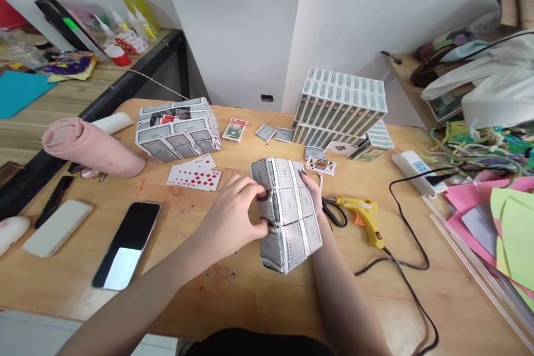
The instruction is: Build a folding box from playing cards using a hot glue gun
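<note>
Grey-patterned playing-card block [294, 203], visible faces covered, is above the brown wooden bench [179, 217]; our left hand [237, 208] pinches one side, our right hand [314, 192] grips the opposite; loose white red-diamond cards [196, 179] lie unattached.

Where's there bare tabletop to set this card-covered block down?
Likely best: bare wooden tabletop at right front, between the black power cables and clear plastic strips. A smaller patch lies between the black smartphone and the fanned red-and-white playing cards. It's crowded at back right, around the stacked green-and-white card boxes.
</note>
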`<state>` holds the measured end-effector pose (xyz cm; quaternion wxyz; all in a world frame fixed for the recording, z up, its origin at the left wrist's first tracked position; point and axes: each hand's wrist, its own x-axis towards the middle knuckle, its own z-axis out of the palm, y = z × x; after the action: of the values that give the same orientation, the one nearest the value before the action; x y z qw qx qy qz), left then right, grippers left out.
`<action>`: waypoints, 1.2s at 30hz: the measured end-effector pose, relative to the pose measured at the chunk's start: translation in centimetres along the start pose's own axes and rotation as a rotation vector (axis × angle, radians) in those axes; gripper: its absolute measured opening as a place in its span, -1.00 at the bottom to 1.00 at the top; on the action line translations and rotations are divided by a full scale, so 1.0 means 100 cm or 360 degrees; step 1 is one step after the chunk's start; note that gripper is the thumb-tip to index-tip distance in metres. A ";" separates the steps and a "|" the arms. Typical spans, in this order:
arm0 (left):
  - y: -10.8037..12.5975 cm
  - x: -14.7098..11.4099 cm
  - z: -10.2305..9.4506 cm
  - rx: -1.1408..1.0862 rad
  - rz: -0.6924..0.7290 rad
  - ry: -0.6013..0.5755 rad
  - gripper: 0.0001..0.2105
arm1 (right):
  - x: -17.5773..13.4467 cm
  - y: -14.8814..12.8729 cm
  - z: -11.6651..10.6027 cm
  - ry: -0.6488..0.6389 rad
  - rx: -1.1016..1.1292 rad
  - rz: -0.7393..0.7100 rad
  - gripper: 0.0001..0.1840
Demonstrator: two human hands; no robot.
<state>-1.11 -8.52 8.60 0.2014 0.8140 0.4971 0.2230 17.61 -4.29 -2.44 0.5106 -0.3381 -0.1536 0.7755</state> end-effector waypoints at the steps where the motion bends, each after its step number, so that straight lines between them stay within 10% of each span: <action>1: 0.000 0.000 -0.001 -0.0013 -0.0010 -0.0011 -0.76 | 0.000 0.000 -0.001 -0.0006 -0.0001 0.0010 -0.63; 36: 0.004 -0.002 -0.006 0.0032 -0.0024 -0.0076 -0.76 | 0.001 0.003 -0.005 0.0015 -0.0019 0.0012 -0.62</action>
<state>-1.24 -8.76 9.33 0.2066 0.8173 0.5005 0.1970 17.77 -4.39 -2.98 0.5063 -0.3454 -0.1547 0.7749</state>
